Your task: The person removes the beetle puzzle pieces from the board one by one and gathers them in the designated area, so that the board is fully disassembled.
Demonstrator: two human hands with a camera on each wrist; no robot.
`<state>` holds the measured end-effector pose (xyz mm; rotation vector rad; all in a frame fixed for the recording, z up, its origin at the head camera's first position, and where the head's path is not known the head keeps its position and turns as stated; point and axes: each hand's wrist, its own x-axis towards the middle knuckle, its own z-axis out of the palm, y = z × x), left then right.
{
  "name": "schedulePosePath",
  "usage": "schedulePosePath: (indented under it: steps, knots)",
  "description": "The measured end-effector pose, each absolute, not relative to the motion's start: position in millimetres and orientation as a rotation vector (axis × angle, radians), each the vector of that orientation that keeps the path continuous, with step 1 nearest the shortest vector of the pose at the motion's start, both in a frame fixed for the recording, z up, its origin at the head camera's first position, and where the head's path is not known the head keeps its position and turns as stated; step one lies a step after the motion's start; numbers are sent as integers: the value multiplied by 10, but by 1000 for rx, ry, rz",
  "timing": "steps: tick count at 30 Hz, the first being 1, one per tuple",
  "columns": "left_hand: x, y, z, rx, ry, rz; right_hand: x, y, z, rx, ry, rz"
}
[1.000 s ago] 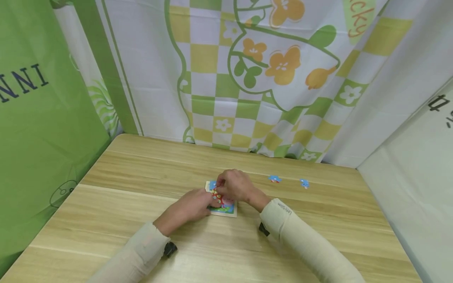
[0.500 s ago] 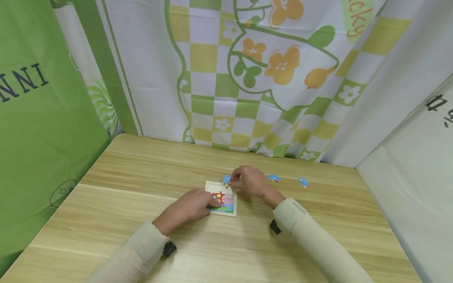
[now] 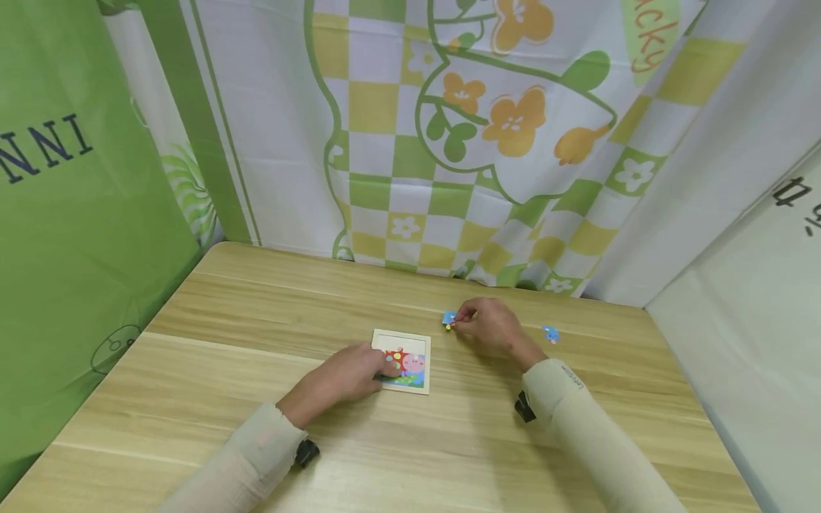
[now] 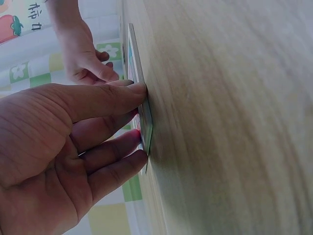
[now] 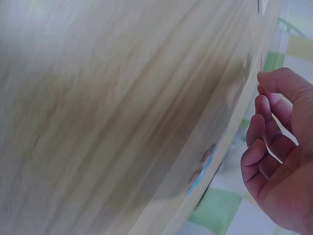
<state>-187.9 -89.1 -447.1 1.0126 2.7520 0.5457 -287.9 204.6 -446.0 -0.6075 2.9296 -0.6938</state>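
Observation:
A small jigsaw puzzle board [image 3: 418,390] with a pale wooden frame lies on the table. Its lower part shows a pink pig-like figure in red; the upper part is bare wood. My left hand [image 3: 351,372] holds the board at its left side, fingers over the picture and thumb [image 4: 115,100] at the edge. To the right of the board, my right hand [image 3: 490,326] pinches a blue puzzle piece [image 3: 449,318] between thumb and forefinger, seen nearly edge-on in the right wrist view. Another blue piece [image 3: 551,333] lies farther right.
The wood-grain table [image 3: 269,299] reaches to a patterned curtain [image 3: 372,157] at the back. A green cloth [image 3: 77,271] hangs at the left and a white one [image 3: 737,320] at the right. In the right wrist view, a blue piece [image 5: 201,171] lies below the right hand.
My right hand has lifted the blue piece out of the board's upper part and carried it right. It now hides the middle loose piece in the head view. The left hand stays put.

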Motion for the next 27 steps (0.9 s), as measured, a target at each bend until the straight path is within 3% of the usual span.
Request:
schedulePosePath:
  steps: [27]
  knots:
    - [-1892,-892,-4469,1038,2743,503,-2959,2227,-4549,-627,2946,-632]
